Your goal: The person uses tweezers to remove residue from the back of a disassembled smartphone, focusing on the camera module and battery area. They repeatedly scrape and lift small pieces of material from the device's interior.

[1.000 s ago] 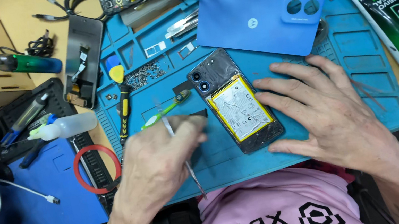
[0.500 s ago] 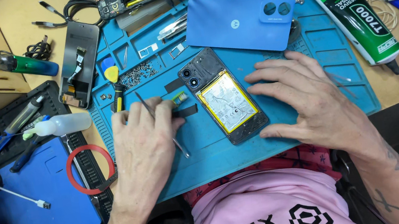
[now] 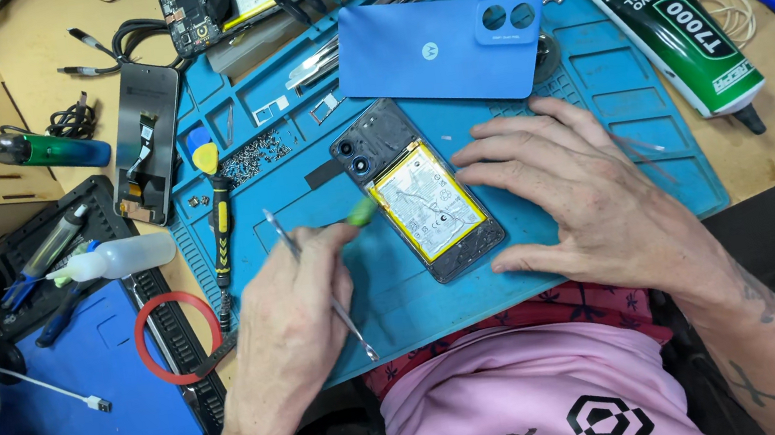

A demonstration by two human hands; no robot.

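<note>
The left hand (image 3: 290, 312) pinches a thin metal spudger (image 3: 316, 283) and a green pry tool (image 3: 362, 213) beside the opened phone (image 3: 421, 201) on the blue repair mat (image 3: 596, 117). The right hand (image 3: 586, 195), spread flat, steadies it; better to pry gently along the battery edge.

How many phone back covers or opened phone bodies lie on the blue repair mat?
2: the opened phone with its battery showing, between the left hand and right hand, and the blue back cover farther up the mat.
</note>
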